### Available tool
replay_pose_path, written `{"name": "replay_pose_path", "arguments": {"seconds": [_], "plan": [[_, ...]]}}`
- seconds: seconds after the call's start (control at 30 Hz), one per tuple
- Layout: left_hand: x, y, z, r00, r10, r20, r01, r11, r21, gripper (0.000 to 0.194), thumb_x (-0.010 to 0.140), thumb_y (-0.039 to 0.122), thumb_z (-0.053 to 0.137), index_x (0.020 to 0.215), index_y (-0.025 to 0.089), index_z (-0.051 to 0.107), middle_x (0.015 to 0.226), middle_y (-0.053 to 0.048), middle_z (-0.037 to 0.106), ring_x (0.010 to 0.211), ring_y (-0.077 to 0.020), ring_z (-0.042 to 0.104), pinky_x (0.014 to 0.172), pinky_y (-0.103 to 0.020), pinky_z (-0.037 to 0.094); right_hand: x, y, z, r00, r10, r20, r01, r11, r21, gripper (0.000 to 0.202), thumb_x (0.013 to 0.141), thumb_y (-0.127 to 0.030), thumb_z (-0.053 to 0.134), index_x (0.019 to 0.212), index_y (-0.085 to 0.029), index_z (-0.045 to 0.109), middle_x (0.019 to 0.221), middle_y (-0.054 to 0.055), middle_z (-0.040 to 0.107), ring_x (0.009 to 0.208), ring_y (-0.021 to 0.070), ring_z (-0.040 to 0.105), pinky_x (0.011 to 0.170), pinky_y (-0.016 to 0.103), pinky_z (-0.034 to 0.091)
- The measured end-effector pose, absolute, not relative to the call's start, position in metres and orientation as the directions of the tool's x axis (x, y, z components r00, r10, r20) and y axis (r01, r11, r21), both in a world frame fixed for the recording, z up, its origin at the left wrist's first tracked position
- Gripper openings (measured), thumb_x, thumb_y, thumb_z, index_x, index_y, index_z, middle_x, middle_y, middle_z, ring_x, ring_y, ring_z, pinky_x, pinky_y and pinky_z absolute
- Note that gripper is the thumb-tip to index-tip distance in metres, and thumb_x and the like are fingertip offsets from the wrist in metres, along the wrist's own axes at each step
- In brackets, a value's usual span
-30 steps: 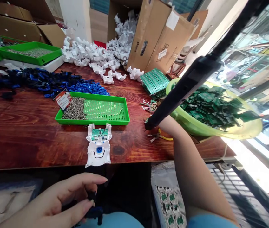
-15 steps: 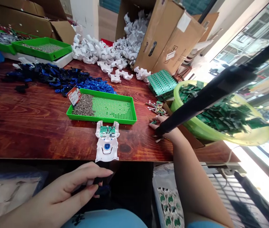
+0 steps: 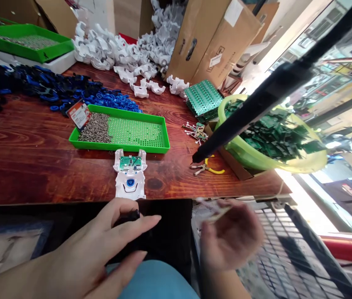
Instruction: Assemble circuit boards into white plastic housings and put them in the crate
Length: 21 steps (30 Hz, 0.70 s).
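Note:
My left hand [image 3: 110,234] is in front of the table edge, its fingers curled around a small black part [image 3: 130,216] that is mostly hidden. To the right, my right hand [image 3: 230,234] is smeared by motion, and a small pale piece [image 3: 216,214] shows at its fingertips, too blurred to name. An open white plastic housing lies on the table near my left hand. Its upper half [image 3: 117,161] holds a green circuit board [image 3: 130,162]; its lower half [image 3: 130,187] has a blue button [image 3: 130,182] in it.
Behind the housing stands a green tray [image 3: 151,147] with screws [image 3: 95,128]. Yellow-handled pliers [image 3: 209,168] lie beneath a black pole [image 3: 247,112]. A yellow basin [image 3: 275,166] of green boards stands right, near stacked green panels [image 3: 204,97]. Blue parts [image 3: 113,101] and white shells [image 3: 101,45] are heaped behind.
My right hand has drawn back from the table beside the pliers to in front of the edge, uncovering the pliers. My left hand has risen slightly toward the housing. The view has shifted.

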<state>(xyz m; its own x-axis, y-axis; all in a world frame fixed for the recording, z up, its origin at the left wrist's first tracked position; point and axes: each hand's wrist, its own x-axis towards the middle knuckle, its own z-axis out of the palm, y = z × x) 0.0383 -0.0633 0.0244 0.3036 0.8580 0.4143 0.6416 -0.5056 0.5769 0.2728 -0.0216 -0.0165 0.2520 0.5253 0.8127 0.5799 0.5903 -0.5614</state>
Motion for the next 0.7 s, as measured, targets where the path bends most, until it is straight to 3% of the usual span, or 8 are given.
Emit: {"name": "replay_pose_path", "arguments": {"seconds": [0.1,0.23,0.4,0.6,0.7], "plan": [[0.049,-0.063,0.025,0.426,0.743,0.517,0.662,-0.645,0.382,0.042,0.086,0.013,0.052,0.125,0.027,0.061,0.107,-0.007,0.062,0.095,-0.0168,0.066,0.092,-0.026,0.055,0.246,-0.044,-0.026,0.009,0.639,0.769,0.332,0.724,-0.605,0.066,0.078,-0.022,0.068,0.139,-0.028,0.043,0.106,0.009,0.05,0.096,0.0215,0.054,0.075,0.033,0.056],[0.047,-0.065,0.023,0.476,0.69,0.545,0.734,-0.653,0.186,0.038,0.086,0.011,0.057,0.122,0.022,0.063,0.097,-0.007,0.064,0.1,-0.0195,0.064,0.097,-0.03,0.051,0.229,-0.047,-0.023,-0.056,0.793,0.607,0.194,0.605,-0.772,0.058,0.081,-0.023,0.067,0.134,-0.028,0.045,0.11,0.008,0.049,0.1,0.0198,0.052,0.088,0.034,0.052],[0.034,-0.068,0.012,0.444,0.71,0.547,0.734,-0.638,0.232,0.039,0.09,0.014,0.055,0.128,0.024,0.058,0.103,-0.007,0.063,0.105,-0.0218,0.061,0.097,-0.034,0.05,0.223,-0.043,-0.015,-0.143,0.828,0.542,0.182,0.56,-0.808,0.057,0.081,-0.023,0.07,0.132,-0.029,0.045,0.112,0.008,0.049,0.104,0.0208,0.051,0.09,0.036,0.051],[0.031,-0.069,0.015,0.335,0.757,0.56,0.737,-0.581,0.345,0.031,0.088,0.014,0.058,0.116,0.026,0.065,0.098,-0.004,0.061,0.088,-0.0167,0.064,0.081,-0.024,0.055,0.225,-0.047,-0.011,-0.228,0.841,0.491,0.201,0.534,-0.821,0.049,0.081,-0.026,0.074,0.124,-0.029,0.05,0.108,0.007,0.049,0.097,0.0181,0.054,0.085,0.031,0.053],[0.032,-0.067,0.017,0.367,0.752,0.548,0.718,-0.603,0.347,0.031,0.087,0.013,0.056,0.116,0.023,0.066,0.103,-0.006,0.058,0.09,-0.0157,0.063,0.083,-0.022,0.055,0.225,-0.047,-0.011,-0.209,0.859,0.467,0.203,0.505,-0.839,0.048,0.081,-0.027,0.074,0.123,-0.03,0.051,0.108,0.006,0.05,0.096,0.0169,0.055,0.085,0.03,0.053]]}}
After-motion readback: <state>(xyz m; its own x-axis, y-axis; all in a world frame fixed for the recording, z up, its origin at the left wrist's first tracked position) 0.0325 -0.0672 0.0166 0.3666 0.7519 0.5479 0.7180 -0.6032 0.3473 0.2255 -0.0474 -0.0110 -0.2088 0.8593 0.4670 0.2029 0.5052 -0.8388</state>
